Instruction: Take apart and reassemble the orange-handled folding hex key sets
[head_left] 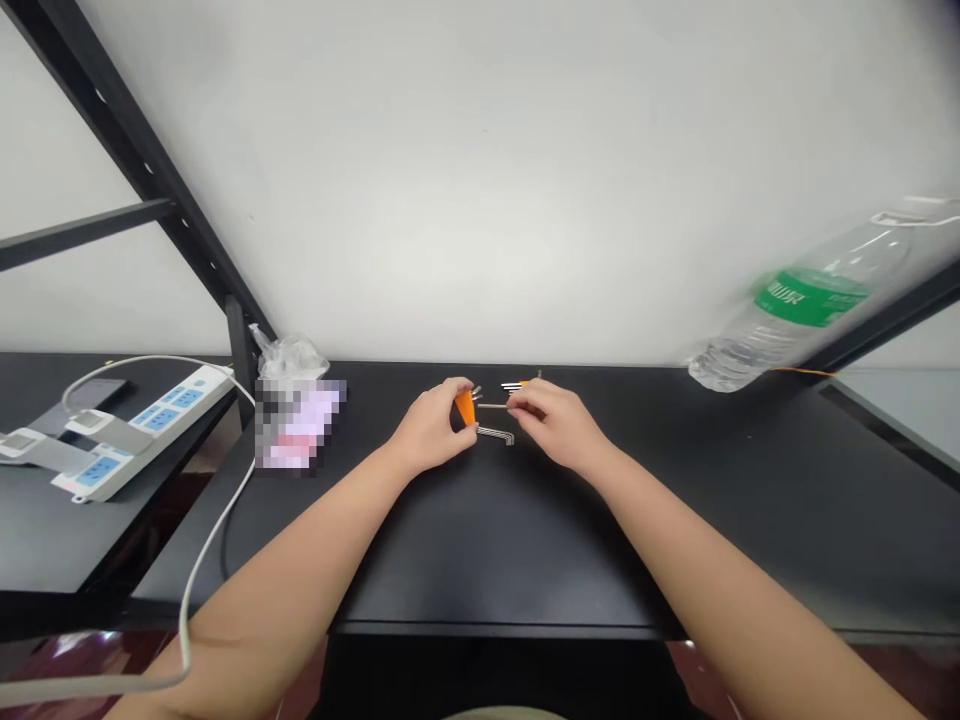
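Observation:
Near the back middle of the black table, my left hand (433, 430) is closed on an orange hex key holder (466, 407), pinched between thumb and fingers. A few short metal ends stick up from the holder. Several bent hex keys (496, 435) extend from its lower side to the right. My right hand (559, 422) pinches a single hex key (493, 406), whose shaft reaches left toward the holder; whether its tip sits inside cannot be made out. Just behind my right hand lie more metal keys (513, 386) with a bit of orange, partly hidden by the fingers.
A large clear bottle with a green label (810, 297) stands at the back right. To the left are a crumpled plastic bag (291, 358), a blurred-out item (300, 428) and a white power strip (154, 430). A white cable (196, 570) crosses over my left forearm.

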